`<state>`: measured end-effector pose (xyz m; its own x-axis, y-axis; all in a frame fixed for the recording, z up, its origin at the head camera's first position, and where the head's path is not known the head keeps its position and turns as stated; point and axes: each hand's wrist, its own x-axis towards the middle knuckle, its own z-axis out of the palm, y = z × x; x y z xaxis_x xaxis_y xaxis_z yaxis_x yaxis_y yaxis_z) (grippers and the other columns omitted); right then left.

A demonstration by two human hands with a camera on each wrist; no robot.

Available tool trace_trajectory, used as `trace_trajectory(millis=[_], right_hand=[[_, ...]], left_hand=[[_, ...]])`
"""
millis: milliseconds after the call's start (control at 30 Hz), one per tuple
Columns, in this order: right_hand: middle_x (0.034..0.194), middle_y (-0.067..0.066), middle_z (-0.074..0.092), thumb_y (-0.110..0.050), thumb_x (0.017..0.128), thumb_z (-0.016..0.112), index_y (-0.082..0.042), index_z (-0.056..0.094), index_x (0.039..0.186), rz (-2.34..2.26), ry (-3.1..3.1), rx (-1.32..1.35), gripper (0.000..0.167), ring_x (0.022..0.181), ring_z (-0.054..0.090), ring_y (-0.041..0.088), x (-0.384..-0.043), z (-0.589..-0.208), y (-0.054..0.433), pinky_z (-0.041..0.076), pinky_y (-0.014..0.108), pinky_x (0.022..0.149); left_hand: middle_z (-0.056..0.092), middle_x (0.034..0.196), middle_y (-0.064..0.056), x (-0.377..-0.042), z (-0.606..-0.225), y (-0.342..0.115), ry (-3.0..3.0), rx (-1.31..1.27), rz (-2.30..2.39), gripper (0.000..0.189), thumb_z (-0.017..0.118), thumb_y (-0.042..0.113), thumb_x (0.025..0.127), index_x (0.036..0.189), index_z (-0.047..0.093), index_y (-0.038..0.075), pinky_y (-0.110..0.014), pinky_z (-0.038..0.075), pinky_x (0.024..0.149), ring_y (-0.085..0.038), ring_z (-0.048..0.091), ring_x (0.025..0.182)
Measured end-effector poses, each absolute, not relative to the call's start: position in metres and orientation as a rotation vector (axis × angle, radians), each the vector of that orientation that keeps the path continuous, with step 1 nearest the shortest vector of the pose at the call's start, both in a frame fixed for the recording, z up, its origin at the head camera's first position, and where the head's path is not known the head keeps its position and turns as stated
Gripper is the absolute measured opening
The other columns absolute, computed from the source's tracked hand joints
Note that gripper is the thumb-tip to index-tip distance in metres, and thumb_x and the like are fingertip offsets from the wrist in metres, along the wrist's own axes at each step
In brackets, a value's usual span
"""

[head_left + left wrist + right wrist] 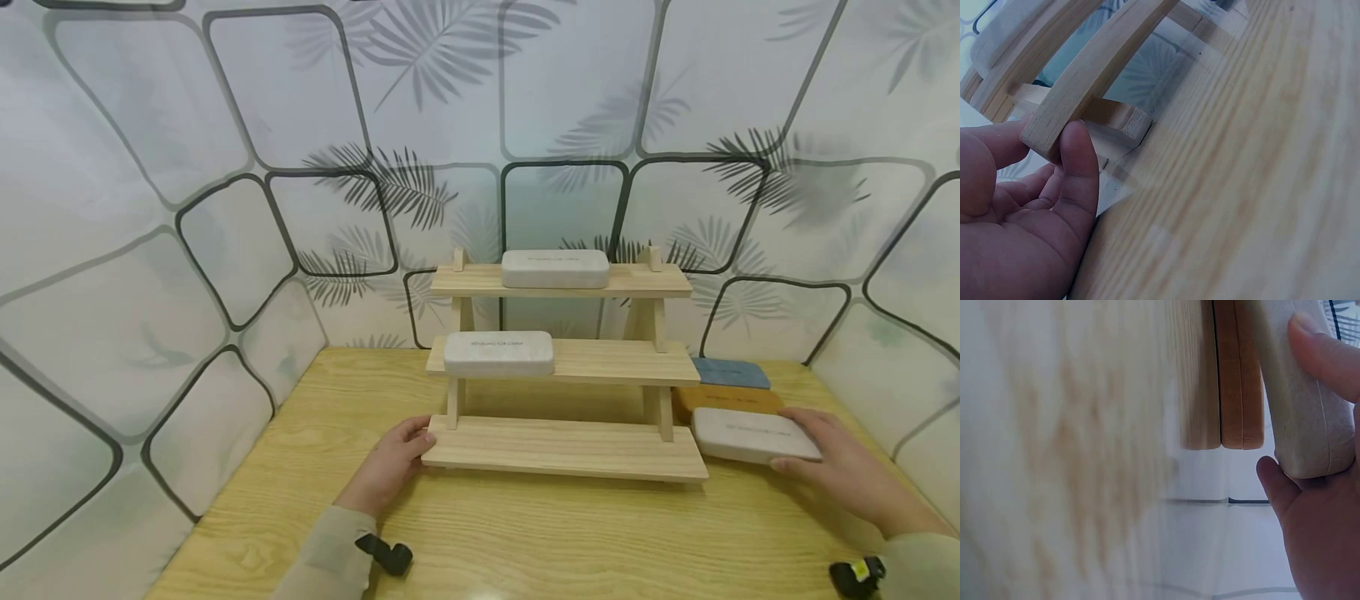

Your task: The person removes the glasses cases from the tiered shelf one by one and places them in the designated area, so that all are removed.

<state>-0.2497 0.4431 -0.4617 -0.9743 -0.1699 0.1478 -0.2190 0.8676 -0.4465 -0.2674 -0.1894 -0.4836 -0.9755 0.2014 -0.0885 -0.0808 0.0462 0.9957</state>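
A three-tier wooden display stand [562, 446] stands on the table. My left hand [392, 460] pinches the left end of its bottom shelf [1079, 87] between thumb and fingers. To the right of the stand, my right hand [843, 467] grips the right end of a pale grey glasses case [753, 435], thumb on one side and fingers on the other. That case [1307, 406] is held off the tabletop, overlapping an orange glasses case [731, 400] in the head view. One pale case [498, 354] lies on the middle shelf, at its left, and another [555, 269] on the top shelf.
Behind the orange case lies a blue glasses case [731, 372], beside the stand's right side. The wood-grain table [525, 542] ends against patterned fabric walls [450, 125] at the back and both sides.
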Motion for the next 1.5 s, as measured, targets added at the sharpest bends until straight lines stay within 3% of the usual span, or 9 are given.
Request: trace_trajectory(millis=[900,1500], right_hand=[[0.145,0.047,0.022,-0.040,0.091,0.076,0.012,0.030,0.149,0.818,-3.009,0.296,0.090,0.128,0.022,0.066,-0.258,-0.468,0.441,0.025,0.078,0.093],[0.142,0.048,0.027,-0.041,0.091,0.075,0.012,0.027,0.152,0.822,-3.059,0.233,0.094,0.126,0.026,0.067,-0.256,-0.474,0.446,0.024,0.078,0.095]], left_hand=[[0.055,0.134,-0.021,-0.267,-0.484,-0.190,2.101,0.118,2.043,0.056,0.056,0.024,0.106,0.152,0.037,-0.002,-0.039,0.054,0.087,-0.027,0.061,0.112],[0.054,0.135,-0.021,-0.270,-0.487,-0.191,2.112,0.112,2.026,0.058,0.057,0.025,0.106,0.153,0.036,-0.002,-0.037,0.054,0.087,-0.028,0.060,0.114]])
